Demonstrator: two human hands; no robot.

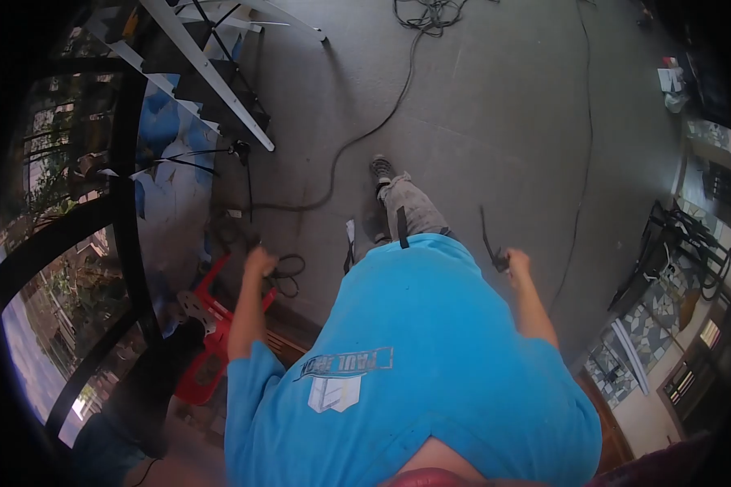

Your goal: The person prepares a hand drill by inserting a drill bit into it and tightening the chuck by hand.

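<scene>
Low on the left, my left hand (pixel 260 261) is closed, its fingers curled round something too small to make out. Loops of dark cable (pixel 289 274) show right beside that hand. On the other side of my blue shirt (pixel 430 325), my right hand (pixel 516 261) is closed round a thin dark strip (pixel 487 235) that sticks up and away from the fingers. One shoe (pixel 382 169) and a dusty trouser leg (pixel 414 204) show on the grey floor (pixel 463 122).
A metal ladder-like frame (pixel 227 93) stands at the upper left, with a red tool (pixel 201 377) lower down. Dark cables (pixel 365 136) cross the floor. Black coils and straps (pixel 666 243) lie by the right wall. Part of another person (pixel 110 446) shows at the lower left.
</scene>
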